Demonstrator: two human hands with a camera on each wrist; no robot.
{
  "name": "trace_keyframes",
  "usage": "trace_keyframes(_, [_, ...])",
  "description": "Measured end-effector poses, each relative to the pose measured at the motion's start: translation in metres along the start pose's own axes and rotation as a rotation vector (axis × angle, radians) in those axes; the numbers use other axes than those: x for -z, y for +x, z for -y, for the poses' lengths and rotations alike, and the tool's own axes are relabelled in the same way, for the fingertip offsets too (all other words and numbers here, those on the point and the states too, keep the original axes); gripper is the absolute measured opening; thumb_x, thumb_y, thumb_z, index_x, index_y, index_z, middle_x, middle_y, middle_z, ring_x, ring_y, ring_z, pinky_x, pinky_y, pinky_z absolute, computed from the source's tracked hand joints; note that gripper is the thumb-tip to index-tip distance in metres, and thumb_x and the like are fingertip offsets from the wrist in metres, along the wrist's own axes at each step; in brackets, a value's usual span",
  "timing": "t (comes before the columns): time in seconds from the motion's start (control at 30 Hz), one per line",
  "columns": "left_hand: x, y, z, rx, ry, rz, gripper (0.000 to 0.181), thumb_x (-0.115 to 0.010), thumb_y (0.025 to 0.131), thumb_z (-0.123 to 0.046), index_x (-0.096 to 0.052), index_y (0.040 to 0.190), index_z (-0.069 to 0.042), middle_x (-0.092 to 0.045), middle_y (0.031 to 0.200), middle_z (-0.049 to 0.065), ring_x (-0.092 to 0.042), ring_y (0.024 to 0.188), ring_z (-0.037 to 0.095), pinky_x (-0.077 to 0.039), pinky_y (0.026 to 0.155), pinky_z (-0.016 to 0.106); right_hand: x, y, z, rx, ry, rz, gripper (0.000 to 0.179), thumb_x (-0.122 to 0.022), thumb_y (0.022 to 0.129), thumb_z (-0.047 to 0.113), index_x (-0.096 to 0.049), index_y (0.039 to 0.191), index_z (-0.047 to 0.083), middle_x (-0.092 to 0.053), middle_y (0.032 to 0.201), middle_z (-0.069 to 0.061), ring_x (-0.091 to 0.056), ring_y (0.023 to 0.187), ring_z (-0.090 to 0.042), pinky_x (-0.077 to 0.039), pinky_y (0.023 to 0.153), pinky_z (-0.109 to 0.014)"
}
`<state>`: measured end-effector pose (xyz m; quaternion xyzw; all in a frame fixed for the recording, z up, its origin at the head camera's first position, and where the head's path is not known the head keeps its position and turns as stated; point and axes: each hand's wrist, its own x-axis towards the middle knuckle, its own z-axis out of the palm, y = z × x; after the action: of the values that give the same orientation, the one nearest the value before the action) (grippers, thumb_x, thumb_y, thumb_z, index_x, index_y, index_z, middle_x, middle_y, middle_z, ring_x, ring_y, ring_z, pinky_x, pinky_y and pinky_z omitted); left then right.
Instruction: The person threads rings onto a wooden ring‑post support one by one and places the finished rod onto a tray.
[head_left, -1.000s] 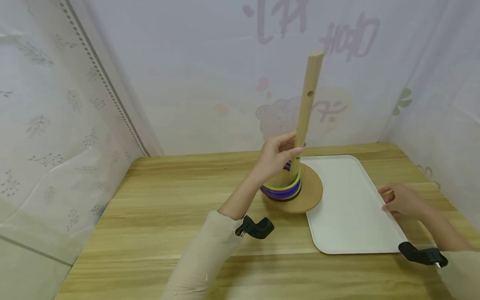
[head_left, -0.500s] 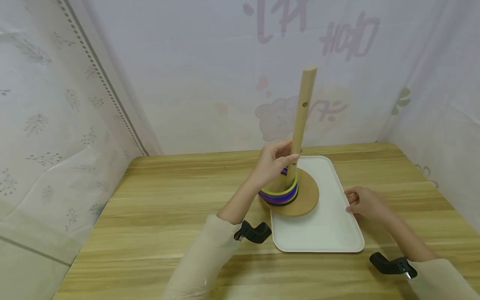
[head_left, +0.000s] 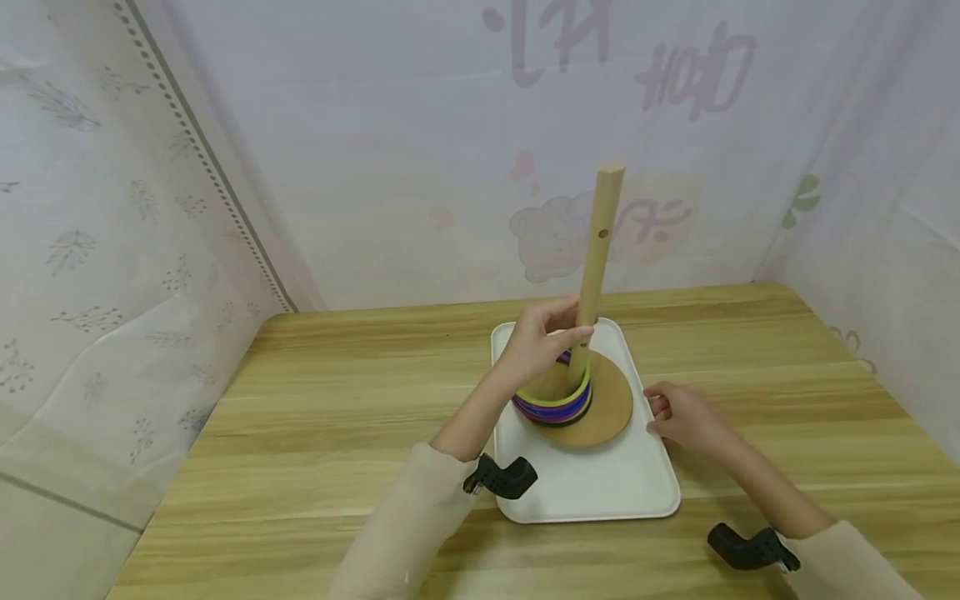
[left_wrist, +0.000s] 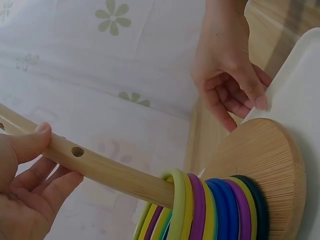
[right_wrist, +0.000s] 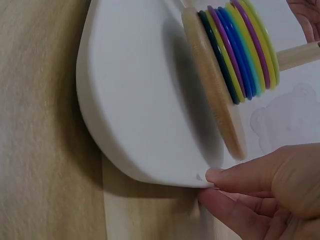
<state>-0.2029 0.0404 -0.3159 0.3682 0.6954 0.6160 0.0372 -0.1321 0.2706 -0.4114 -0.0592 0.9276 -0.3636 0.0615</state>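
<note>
A wooden ring stand has an upright post [head_left: 598, 250] with small holes and a round base [head_left: 611, 408]. Several coloured rings [head_left: 555, 412], in green, yellow, purple, blue and black, are stacked around the post at the base. My left hand [head_left: 534, 350] grips the post above the rings, thumb on one side and fingers on the other, and the post leans slightly right. Beneath the stand lies a white tray [head_left: 600, 492]; the right wrist view shows a shadowed gap under the base. My right hand [head_left: 690, 419] pinches the tray's right edge between thumb and fingers.
The wood-grain table [head_left: 337, 417] extends on both sides of the tray. A pale printed curtain [head_left: 375, 167] hangs behind the table, and patterned cloth [head_left: 97, 250] hangs at the left. Black camera mounts [head_left: 506, 477] sit on both wrists.
My right hand has slid the tray leftward until it lies under the ring stand. My left hand has lowered the stand a little, keeping its grip on the post.
</note>
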Motion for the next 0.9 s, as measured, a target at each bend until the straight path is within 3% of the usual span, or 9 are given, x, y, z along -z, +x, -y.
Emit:
trace_keyframes(0.27, [0.003, -0.012, 0.001, 0.037, 0.077, -0.006, 0.035, -0.062, 0.085, -0.001, -0.058, 0.119, 0.004, -0.065, 0.101, 0.019, -0.063, 0.096, 0.021, -0.050, 0.079, 0.023, -0.008, -0.002, 0.008, 0.005, 0.002, -0.012, 0.045, -0.066, 0.075, -0.008, -0.047, 0.115, -0.019, -0.055, 0.083, -0.011, -0.053, 0.077, -0.022, -0.049, 0.056, -0.026])
trace_keyframes(0.43, [0.005, -0.017, 0.005, 0.022, 0.061, -0.011, 0.032, -0.062, 0.085, 0.000, -0.059, 0.116, 0.006, -0.065, 0.101, 0.021, -0.062, 0.097, 0.024, -0.050, 0.080, 0.024, -0.009, -0.002, 0.011, 0.032, -0.019, -0.024, 0.045, -0.067, 0.074, -0.009, -0.048, 0.114, -0.020, -0.055, 0.083, -0.010, -0.054, 0.078, -0.022, -0.049, 0.060, -0.027])
trace_keyframes(0.67, [0.006, -0.027, -0.021, 0.060, 0.047, -0.006, 0.030, -0.059, 0.085, 0.006, -0.057, 0.115, 0.010, -0.063, 0.101, 0.025, -0.061, 0.096, 0.033, -0.051, 0.078, 0.026, -0.011, 0.000, 0.009, 0.046, -0.027, -0.038, 0.044, -0.068, 0.073, -0.009, -0.050, 0.112, -0.019, -0.056, 0.082, -0.009, -0.055, 0.077, -0.021, -0.049, 0.060, -0.027])
trace_keyframes(0.9, [0.015, -0.024, 0.000, 0.096, 0.027, 0.057, 0.037, -0.062, 0.086, -0.003, -0.055, 0.122, 0.003, -0.063, 0.108, 0.017, -0.061, 0.098, 0.020, -0.050, 0.080, 0.027, -0.010, 0.001, 0.003, 0.074, 0.021, -0.014, 0.044, -0.068, 0.076, -0.005, -0.050, 0.114, -0.018, -0.058, 0.083, -0.008, -0.056, 0.077, -0.021, -0.049, 0.059, -0.025])
